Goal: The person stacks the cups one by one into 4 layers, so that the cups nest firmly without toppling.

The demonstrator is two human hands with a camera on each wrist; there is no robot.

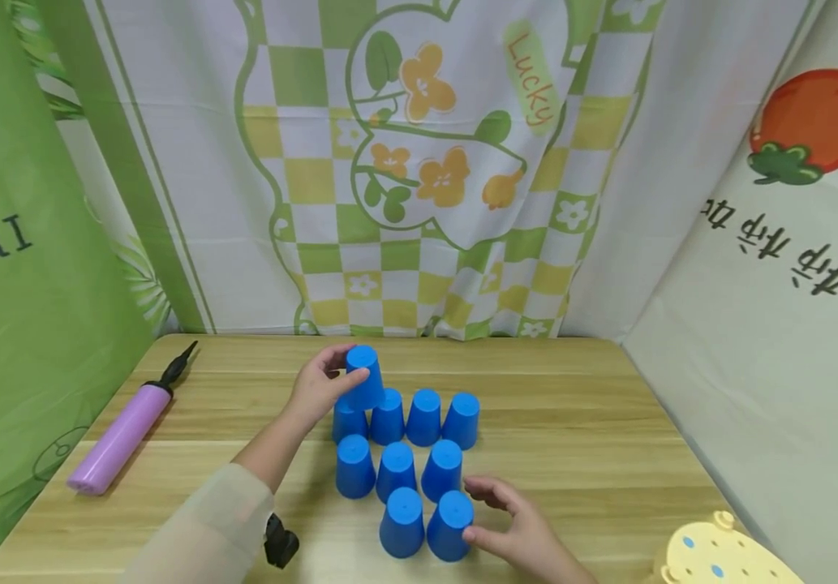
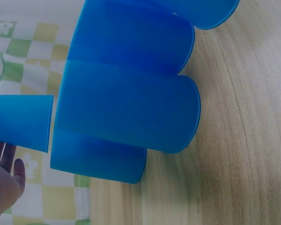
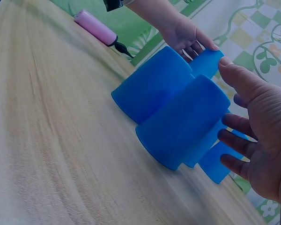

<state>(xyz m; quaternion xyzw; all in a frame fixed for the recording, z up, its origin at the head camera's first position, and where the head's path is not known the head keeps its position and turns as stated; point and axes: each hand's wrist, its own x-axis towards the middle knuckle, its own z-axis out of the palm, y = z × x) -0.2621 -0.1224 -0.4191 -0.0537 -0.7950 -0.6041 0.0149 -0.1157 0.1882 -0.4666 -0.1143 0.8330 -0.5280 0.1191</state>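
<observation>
In the head view my left hand [image 1: 316,388] grips an upside-down blue cup [image 1: 364,381] between thumb and fingers. It is at the left end of the back row, over the leftmost back cup [image 1: 349,423]. The left wrist view shows the held cup [image 2: 21,119] apart from the larger-looking cups. My right hand [image 1: 512,526] has its fingers spread beside the front right cup [image 1: 451,527]; whether the thumb touches it I cannot tell. A front left cup [image 1: 401,526] stands next to that one. Three upside-down cups form the middle row [image 1: 396,474].
A pink hand pump [image 1: 122,438] with a black nozzle lies on the table's left side. Near my left sleeve is a small black object [image 1: 281,542]. A yellow spotted item [image 1: 718,556] sits at the front right corner. Printed curtains [image 1: 426,268] hang behind the table.
</observation>
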